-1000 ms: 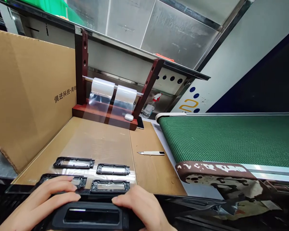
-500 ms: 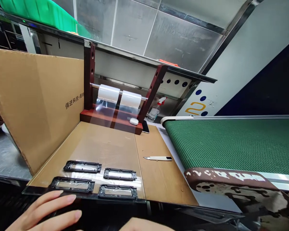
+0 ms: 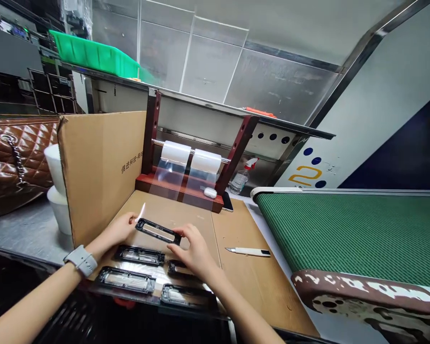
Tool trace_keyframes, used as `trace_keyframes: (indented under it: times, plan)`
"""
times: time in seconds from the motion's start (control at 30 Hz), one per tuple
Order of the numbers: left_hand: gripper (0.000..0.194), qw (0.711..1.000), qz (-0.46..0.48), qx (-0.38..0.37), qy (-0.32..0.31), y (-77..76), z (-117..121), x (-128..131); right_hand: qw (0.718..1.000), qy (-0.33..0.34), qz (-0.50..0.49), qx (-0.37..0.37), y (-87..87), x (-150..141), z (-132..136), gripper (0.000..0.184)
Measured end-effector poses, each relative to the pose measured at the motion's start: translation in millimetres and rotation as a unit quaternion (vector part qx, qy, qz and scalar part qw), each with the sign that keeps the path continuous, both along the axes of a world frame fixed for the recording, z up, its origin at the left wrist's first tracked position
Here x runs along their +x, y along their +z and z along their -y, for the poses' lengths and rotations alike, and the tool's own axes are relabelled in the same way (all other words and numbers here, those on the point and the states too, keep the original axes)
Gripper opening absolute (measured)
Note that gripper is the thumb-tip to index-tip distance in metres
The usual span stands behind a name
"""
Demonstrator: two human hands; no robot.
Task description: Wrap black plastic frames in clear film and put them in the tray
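Raised above the cardboard is a slim black rectangular plastic frame (image 3: 158, 231) with a long opening. My right hand (image 3: 195, 251) pinches its right end between thumb and fingers. At its left end my left hand (image 3: 122, 228) is closed, with a thin whitish strip (image 3: 142, 211) standing up from the fingertips; whether those fingers also grip the frame I cannot tell. Below lie several similar frames: one at back left (image 3: 139, 255), one at front left (image 3: 127, 280), one at front right (image 3: 186, 297), and one partly behind my right hand (image 3: 179, 268).
A white-handled craft knife (image 3: 249, 251) lies on the cardboard sheet (image 3: 243, 286) at right. Behind, a dark red stand (image 3: 179, 193) carries two film rolls (image 3: 191, 157). A cardboard panel (image 3: 103, 167) stands left. At right runs a green conveyor belt (image 3: 354, 234); a spray bottle (image 3: 239, 180) stands behind.
Both hands have moved from the bottom edge up over the cardboard. A black frame is now held in the air between them. The view has shifted, showing more at the left.
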State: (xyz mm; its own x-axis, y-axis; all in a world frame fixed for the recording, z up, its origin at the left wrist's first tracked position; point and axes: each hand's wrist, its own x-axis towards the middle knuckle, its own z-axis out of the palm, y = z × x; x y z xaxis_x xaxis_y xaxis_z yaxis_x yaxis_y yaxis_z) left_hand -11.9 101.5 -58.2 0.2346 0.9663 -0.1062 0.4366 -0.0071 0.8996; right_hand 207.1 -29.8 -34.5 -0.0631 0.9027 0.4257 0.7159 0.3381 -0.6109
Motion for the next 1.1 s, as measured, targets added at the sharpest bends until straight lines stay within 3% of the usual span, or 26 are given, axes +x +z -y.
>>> trace_keyframes:
  times: [0.1, 0.47, 0.8, 1.1]
  plan:
    - [0.012, 1.000, 0.013, -0.018, -0.015, -2.1, 1, 0, 1.000, -0.004, 0.019, -0.001, -5.1, 4, 2, 0.032]
    - [0.020, 0.979, 0.134, -0.153, -0.037, 15.1, 17, 0, 0.997, 0.002, 0.075, -0.024, -15.1, -12, -7, 0.033]
    - [0.021, 0.968, 0.171, -0.180, -0.042, 25.8, 23, 0, 0.994, 0.001, 0.103, -0.034, -16.7, -14, -18, 0.031]
    - [0.020, 0.957, 0.199, -0.205, -0.041, 21.8, 21, 0, 0.993, 0.006, 0.116, -0.034, -15.8, -14, -20, 0.031]
